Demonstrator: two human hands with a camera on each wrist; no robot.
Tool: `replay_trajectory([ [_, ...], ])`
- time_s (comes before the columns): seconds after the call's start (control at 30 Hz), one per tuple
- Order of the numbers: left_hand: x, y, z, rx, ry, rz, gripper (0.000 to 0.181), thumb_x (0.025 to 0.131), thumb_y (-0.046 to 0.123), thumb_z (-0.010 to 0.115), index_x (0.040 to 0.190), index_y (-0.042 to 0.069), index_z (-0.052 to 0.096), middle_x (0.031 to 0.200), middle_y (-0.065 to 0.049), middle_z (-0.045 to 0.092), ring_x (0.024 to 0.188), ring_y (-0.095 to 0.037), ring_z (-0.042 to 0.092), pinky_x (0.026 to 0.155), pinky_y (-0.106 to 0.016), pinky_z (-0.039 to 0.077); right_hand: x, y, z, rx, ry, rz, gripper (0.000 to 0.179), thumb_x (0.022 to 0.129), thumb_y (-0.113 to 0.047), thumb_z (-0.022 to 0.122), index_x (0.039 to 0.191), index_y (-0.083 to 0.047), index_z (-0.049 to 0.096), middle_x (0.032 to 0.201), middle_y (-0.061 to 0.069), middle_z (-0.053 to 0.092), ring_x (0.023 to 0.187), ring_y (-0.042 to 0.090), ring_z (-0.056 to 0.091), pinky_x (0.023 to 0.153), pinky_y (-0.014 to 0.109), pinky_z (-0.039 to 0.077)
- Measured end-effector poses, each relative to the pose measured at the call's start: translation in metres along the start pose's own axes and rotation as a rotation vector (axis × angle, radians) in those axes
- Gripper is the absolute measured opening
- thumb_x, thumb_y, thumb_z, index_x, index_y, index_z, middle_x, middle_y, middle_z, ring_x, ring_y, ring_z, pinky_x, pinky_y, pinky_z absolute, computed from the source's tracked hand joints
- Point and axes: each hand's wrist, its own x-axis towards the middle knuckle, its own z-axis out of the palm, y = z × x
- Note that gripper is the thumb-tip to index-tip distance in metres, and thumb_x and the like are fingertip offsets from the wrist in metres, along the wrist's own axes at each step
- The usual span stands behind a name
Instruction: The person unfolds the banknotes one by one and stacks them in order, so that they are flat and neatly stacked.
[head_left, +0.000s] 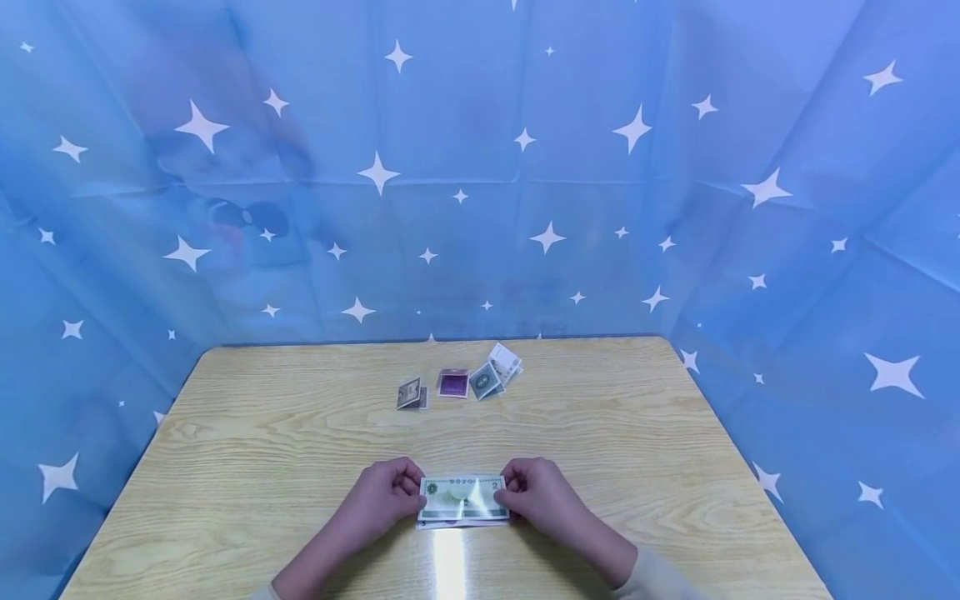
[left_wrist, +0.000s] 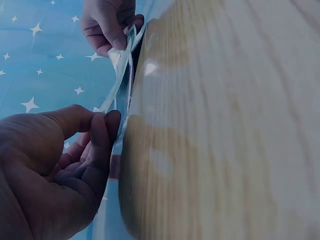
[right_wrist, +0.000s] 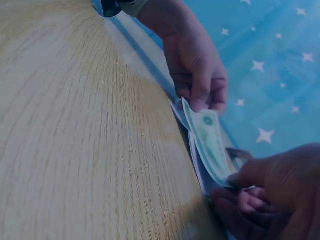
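A small stack of paper banknotes [head_left: 457, 500], green and white on top with a purplish edge below, is stretched between both hands near the table's front. My left hand [head_left: 386, 498] pinches its left end between thumb and fingers. At the opposite end, my right hand [head_left: 542, 497] pinches it, thumb on top. In the right wrist view the green banknote [right_wrist: 210, 140] bows slightly over another note beneath it. The left wrist view shows the notes [left_wrist: 122, 75] edge-on, with the left hand [left_wrist: 60, 170] close and the right hand [left_wrist: 107, 22] at the far end.
Toward the back of the wooden table [head_left: 300, 442] lie several folded notes: a grey one [head_left: 409, 392], a purple one [head_left: 453, 383], a grey-green one [head_left: 485, 380] and a whitish one [head_left: 505, 359]. Blue star-patterned curtains [head_left: 465, 217] surround the table's back and sides.
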Motion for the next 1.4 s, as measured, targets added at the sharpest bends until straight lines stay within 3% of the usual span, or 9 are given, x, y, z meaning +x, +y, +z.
replay_trajectory([
  [0.37,0.0,0.0,0.003,0.155,0.008,0.066,0.021,0.086,-0.001,0.084,0.101,0.007,0.072,0.084,0.004,0.065,0.073,-0.011,0.061,0.067,-0.023,0.052,0.002,0.0,0.004,-0.192,0.011,-0.05,0.016,0.092,-0.002,0.082,0.088,-0.011,0.07,0.074,-0.008,0.064,0.058,0.004,0.058,0.053,0.021,0.049],
  [0.73,-0.001,0.004,0.007,0.304,0.034,0.118,0.028,0.083,-0.004,0.083,0.106,0.006,0.072,0.083,0.008,0.063,0.073,-0.006,0.059,0.066,-0.024,0.053,0.002,-0.001,0.006,-0.305,0.016,-0.092,0.016,0.089,0.0,0.083,0.094,-0.01,0.071,0.071,-0.011,0.058,0.059,0.001,0.05,0.053,0.021,0.044],
  [0.83,-0.001,0.006,0.008,0.387,0.05,0.117,0.034,0.082,-0.001,0.086,0.111,0.008,0.071,0.089,0.006,0.062,0.073,-0.006,0.056,0.064,-0.025,0.05,0.002,-0.002,0.006,-0.332,0.016,-0.101,0.017,0.089,0.0,0.083,0.099,-0.008,0.072,0.071,-0.011,0.057,0.06,0.002,0.05,0.055,0.022,0.045],
  [0.97,-0.002,0.011,0.008,0.564,0.057,0.151,0.044,0.084,0.009,0.093,0.122,0.012,0.07,0.105,0.004,0.056,0.073,-0.007,0.051,0.063,-0.027,0.048,0.002,-0.004,0.007,-0.372,0.027,-0.117,0.021,0.089,-0.002,0.085,0.106,-0.005,0.072,0.076,-0.01,0.058,0.066,0.002,0.051,0.06,0.024,0.048],
  [1.1,0.0,0.012,0.006,0.707,-0.015,0.267,0.046,0.089,0.011,0.09,0.131,0.02,0.073,0.118,0.006,0.058,0.089,-0.007,0.057,0.077,-0.03,0.057,0.002,-0.006,0.007,-0.401,0.03,-0.109,0.022,0.089,-0.003,0.087,0.105,-0.006,0.072,0.08,-0.008,0.057,0.069,0.004,0.051,0.063,0.026,0.048],
  [1.23,0.005,0.012,0.005,0.759,-0.109,0.419,0.047,0.091,0.003,0.084,0.132,0.025,0.077,0.126,0.007,0.063,0.111,-0.013,0.062,0.093,-0.035,0.059,0.002,-0.007,0.006,-0.399,0.027,-0.106,0.022,0.089,-0.004,0.088,0.104,-0.007,0.071,0.081,-0.007,0.058,0.07,0.005,0.051,0.062,0.026,0.047],
  [1.3,0.006,0.013,0.005,0.772,-0.149,0.461,0.051,0.09,-0.002,0.082,0.133,0.026,0.078,0.13,0.006,0.065,0.117,-0.016,0.063,0.097,-0.037,0.059,0.002,-0.007,0.006,-0.399,0.027,-0.106,0.023,0.089,-0.005,0.088,0.104,-0.008,0.071,0.082,-0.006,0.057,0.071,0.006,0.051,0.062,0.026,0.047],
  [1.4,0.007,0.014,0.005,0.787,-0.206,0.477,0.057,0.088,-0.006,0.08,0.135,0.027,0.079,0.134,0.006,0.065,0.122,-0.017,0.063,0.102,-0.037,0.058,0.002,-0.006,0.006,-0.426,0.037,-0.128,0.026,0.089,-0.006,0.09,0.106,-0.008,0.071,0.087,-0.005,0.056,0.073,0.006,0.05,0.063,0.026,0.047],
])
